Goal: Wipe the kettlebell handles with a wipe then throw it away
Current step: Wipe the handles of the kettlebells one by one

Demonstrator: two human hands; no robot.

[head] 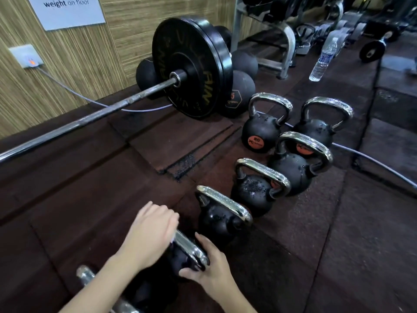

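Several black kettlebells with chrome handles stand in a row on the dark rubber floor. My left hand point(151, 231) is closed over the far end of the chrome handle point(191, 250) of a near kettlebell point(180, 259). A thin pale edge, possibly the wipe point(172, 239), shows under its fingers. My right hand point(209, 269) grips the near side of that kettlebell's body, below the handle. The neighbouring kettlebell point(222, 219) stands just beyond. Another kettlebell handle point(84, 273) at the bottom edge is partly hidden by my left forearm.
A loaded barbell point(191, 68) lies to the left along the wood-panelled wall, with black medicine balls point(242, 86) behind its plates. A white cable point(372, 161) runs across the floor past the far kettlebells. A water bottle point(323, 58) and a rack stand further back.
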